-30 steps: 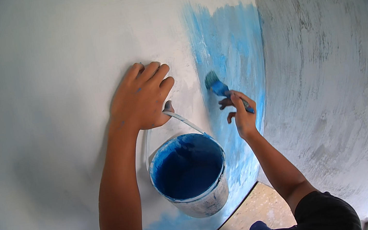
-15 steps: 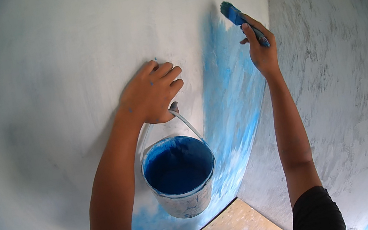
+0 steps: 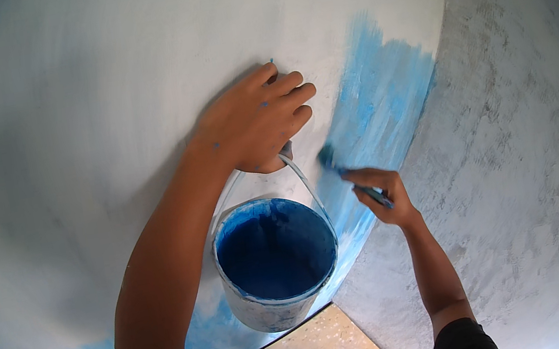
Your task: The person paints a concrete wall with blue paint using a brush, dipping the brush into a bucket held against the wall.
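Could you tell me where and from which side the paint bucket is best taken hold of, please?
By its wire handle, from above. The bucket hangs upright and open, full of blue paint, so a side grip on its smeared wall would probably slip or tip it. The handle arches over the rim to a single top point, where the left hand already grips it against the wall.
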{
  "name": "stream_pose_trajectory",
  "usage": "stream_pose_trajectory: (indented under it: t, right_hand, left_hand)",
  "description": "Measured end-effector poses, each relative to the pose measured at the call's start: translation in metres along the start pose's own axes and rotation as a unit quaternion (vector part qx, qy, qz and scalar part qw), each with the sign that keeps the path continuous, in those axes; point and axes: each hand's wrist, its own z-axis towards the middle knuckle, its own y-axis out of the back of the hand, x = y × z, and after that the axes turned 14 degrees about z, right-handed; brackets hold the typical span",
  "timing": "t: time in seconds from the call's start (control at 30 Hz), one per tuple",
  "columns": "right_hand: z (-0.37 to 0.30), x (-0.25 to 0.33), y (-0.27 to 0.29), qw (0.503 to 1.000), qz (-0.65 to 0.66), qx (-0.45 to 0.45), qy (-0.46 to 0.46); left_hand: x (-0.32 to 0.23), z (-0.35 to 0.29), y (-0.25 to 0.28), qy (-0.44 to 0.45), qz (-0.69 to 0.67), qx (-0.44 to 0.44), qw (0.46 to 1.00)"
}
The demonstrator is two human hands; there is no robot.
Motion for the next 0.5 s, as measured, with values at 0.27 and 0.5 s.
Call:
stream_pose_trajectory:
  t: [0.27, 0.5]
  right_hand:
    - [0.055, -0.018, 0.081, 0.990, 0.069, -0.118, -0.018]
    - [0.099, -0.002, 0.120, 0.951, -0.070, -0.276, 0.123]
  left_hand:
    - [0.002, -0.001, -0.004, -0.005, 0.019, -0.009, 1.000]
    - [0.005, -0.001, -0.002, -0.008, 0.023, -0.012, 1.000]
